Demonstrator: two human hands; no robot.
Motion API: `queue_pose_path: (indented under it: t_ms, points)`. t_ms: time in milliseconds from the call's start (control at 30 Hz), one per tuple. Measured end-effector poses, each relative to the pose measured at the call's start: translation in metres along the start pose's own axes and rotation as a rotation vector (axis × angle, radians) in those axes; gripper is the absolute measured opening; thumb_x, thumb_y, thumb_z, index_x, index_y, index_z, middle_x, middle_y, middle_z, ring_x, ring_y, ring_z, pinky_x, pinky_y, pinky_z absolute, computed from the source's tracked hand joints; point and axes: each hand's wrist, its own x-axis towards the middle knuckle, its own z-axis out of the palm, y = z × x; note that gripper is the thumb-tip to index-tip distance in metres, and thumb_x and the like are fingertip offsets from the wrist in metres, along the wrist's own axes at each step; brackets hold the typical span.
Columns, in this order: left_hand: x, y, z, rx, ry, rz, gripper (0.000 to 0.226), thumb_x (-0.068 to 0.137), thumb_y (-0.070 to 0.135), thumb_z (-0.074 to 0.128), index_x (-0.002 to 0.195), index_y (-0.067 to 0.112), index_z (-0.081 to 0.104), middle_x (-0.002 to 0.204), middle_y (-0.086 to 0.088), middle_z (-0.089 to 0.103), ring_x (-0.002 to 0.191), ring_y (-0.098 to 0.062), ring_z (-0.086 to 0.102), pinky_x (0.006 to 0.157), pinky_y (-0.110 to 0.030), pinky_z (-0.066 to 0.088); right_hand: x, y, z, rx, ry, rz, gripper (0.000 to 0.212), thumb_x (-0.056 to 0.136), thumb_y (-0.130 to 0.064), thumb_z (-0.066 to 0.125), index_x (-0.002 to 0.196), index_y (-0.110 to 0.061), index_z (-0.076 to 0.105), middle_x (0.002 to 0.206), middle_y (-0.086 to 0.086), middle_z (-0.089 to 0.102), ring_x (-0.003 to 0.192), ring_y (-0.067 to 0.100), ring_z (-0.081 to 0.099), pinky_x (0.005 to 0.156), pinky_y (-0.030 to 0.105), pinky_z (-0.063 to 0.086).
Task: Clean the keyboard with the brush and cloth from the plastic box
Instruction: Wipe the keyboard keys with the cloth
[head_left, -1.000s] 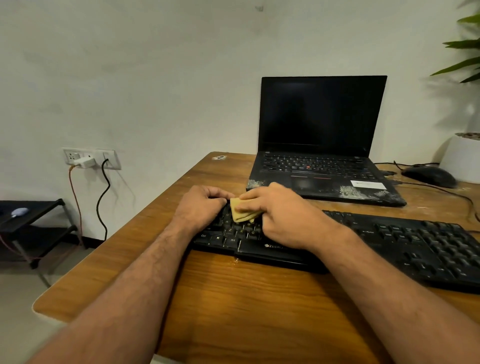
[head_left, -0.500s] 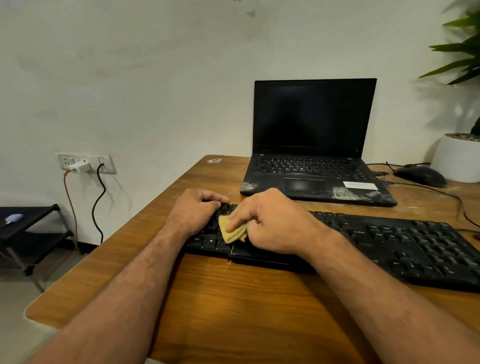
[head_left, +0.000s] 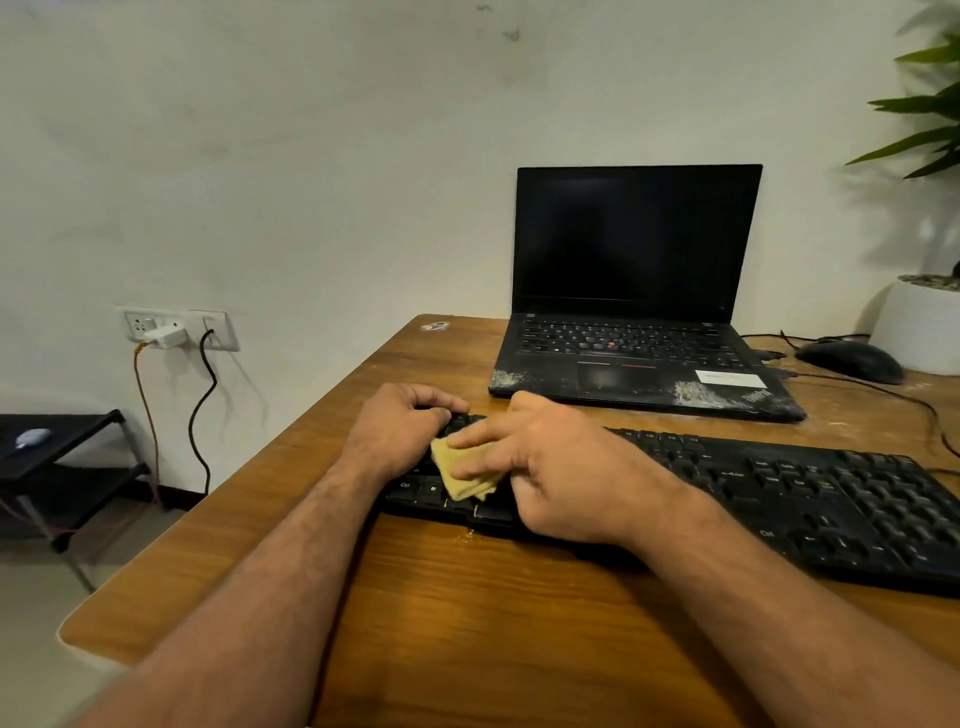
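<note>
A long black keyboard (head_left: 810, 493) lies across the wooden desk (head_left: 493, 623). My left hand (head_left: 400, 431) grips the keyboard's far left corner, fingers curled over its back edge. My right hand (head_left: 545, 467) presses a small folded yellow cloth (head_left: 462, 480) onto the keys at the left end, with the index and middle fingers stretched out on top of the cloth. No brush and no plastic box are in view.
An open black laptop (head_left: 634, 322) with a dark screen stands behind the keyboard. A black mouse (head_left: 852, 361) and its cable lie at the back right beside a white plant pot (head_left: 919, 332). The desk's left edge drops to a wall socket (head_left: 176, 327) and a low black rack (head_left: 57, 467).
My right hand has slid the cloth toward the near left keys, and more of the cloth shows now. My left hand has stayed on the keyboard's corner.
</note>
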Motion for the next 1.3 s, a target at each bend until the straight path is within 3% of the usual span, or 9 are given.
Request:
queue_pose_path:
  t_ms: [200, 300, 533, 667, 733, 867, 1000, 1200, 1300]
  points:
    - [0.003, -0.002, 0.002, -0.042, 0.003, -0.017, 0.021, 0.091, 0.015, 0.062, 0.086, 0.028, 0.078, 0.089, 0.007, 0.076, 0.072, -0.004, 0.066, 0.069, -0.021, 0.052, 0.026, 0.032, 0.005, -0.157, 0.0, 0.339, 0.058, 0.085, -0.007, 0.045, 0.133, -0.035, 0.061, 0.143, -0.009, 0.054, 0.102, 0.016, 0.04, 0.097, 0.037, 0.044]
    - [0.002, -0.001, 0.002, -0.059, -0.005, -0.024, 0.02, 0.093, 0.014, 0.061, 0.09, 0.026, 0.077, 0.085, 0.006, 0.075, 0.059, -0.001, 0.065, 0.053, -0.013, 0.05, 0.021, 0.034, 0.006, -0.021, 0.003, 0.32, 0.069, 0.085, 0.002, 0.041, 0.141, -0.036, 0.054, 0.149, -0.022, 0.044, 0.108, 0.013, 0.037, 0.106, 0.035, 0.038]
    - [0.001, 0.0, 0.001, -0.062, -0.011, -0.032, 0.019, 0.094, 0.017, 0.061, 0.09, 0.026, 0.076, 0.091, 0.008, 0.074, 0.069, -0.004, 0.067, 0.062, -0.017, 0.05, 0.019, 0.045, 0.005, -0.02, 0.106, 0.479, 0.052, 0.081, -0.005, 0.044, 0.113, -0.034, 0.073, 0.114, -0.002, 0.07, 0.117, 0.024, 0.047, 0.096, 0.037, 0.046]
    - [0.001, 0.0, 0.001, -0.056, -0.014, -0.037, 0.02, 0.094, 0.016, 0.06, 0.09, 0.026, 0.077, 0.083, 0.008, 0.074, 0.057, -0.002, 0.063, 0.055, -0.018, 0.051, 0.012, 0.032, 0.0, 0.12, 0.131, 0.33, 0.063, 0.082, 0.003, 0.044, 0.128, -0.033, 0.067, 0.141, -0.013, 0.058, 0.134, 0.013, 0.042, 0.119, 0.034, 0.028]
    - [0.001, 0.0, 0.0, -0.033, -0.009, -0.032, 0.02, 0.094, 0.016, 0.06, 0.089, 0.027, 0.077, 0.083, 0.008, 0.074, 0.056, -0.002, 0.063, 0.055, -0.019, 0.052, 0.012, 0.022, -0.001, 0.153, 0.046, 0.29, 0.06, 0.081, 0.002, 0.046, 0.122, -0.035, 0.07, 0.137, -0.014, 0.061, 0.129, 0.01, 0.05, 0.114, 0.03, 0.036]
    - [0.0, 0.0, 0.0, -0.025, -0.011, -0.027, 0.022, 0.093, 0.016, 0.061, 0.086, 0.029, 0.077, 0.089, 0.006, 0.075, 0.065, -0.01, 0.067, 0.061, -0.027, 0.055, 0.006, 0.014, -0.011, 0.232, 0.074, 0.291, 0.05, 0.072, -0.001, 0.049, 0.091, -0.036, 0.081, 0.102, -0.012, 0.076, 0.085, 0.007, 0.068, 0.073, 0.026, 0.06]
    - [0.002, -0.001, 0.0, 0.001, -0.002, -0.001, 0.026, 0.092, 0.012, 0.06, 0.084, 0.029, 0.078, 0.093, 0.007, 0.076, 0.077, -0.019, 0.069, 0.074, -0.035, 0.058, 0.004, -0.007, 0.0, 0.178, 0.002, 0.097, 0.059, 0.081, 0.003, 0.048, 0.123, -0.032, 0.07, 0.133, -0.021, 0.062, 0.116, -0.002, 0.047, 0.107, 0.019, 0.037]
    - [0.001, 0.0, 0.001, -0.015, 0.001, -0.016, 0.023, 0.092, 0.014, 0.06, 0.086, 0.028, 0.078, 0.086, 0.007, 0.076, 0.07, -0.016, 0.067, 0.072, -0.035, 0.058, -0.002, 0.011, -0.002, 0.072, 0.082, 0.074, 0.04, 0.064, -0.009, 0.048, 0.08, -0.026, 0.081, 0.098, -0.016, 0.075, 0.09, 0.005, 0.054, 0.084, 0.034, 0.054]
    - [0.0, 0.001, 0.001, -0.003, -0.002, -0.016, 0.024, 0.092, 0.014, 0.059, 0.086, 0.028, 0.078, 0.087, 0.008, 0.075, 0.071, -0.016, 0.067, 0.069, -0.034, 0.058, -0.008, 0.002, -0.003, 0.041, 0.073, 0.002, 0.051, 0.071, -0.003, 0.049, 0.103, -0.029, 0.08, 0.117, -0.016, 0.071, 0.091, 0.012, 0.049, 0.081, 0.031, 0.051]
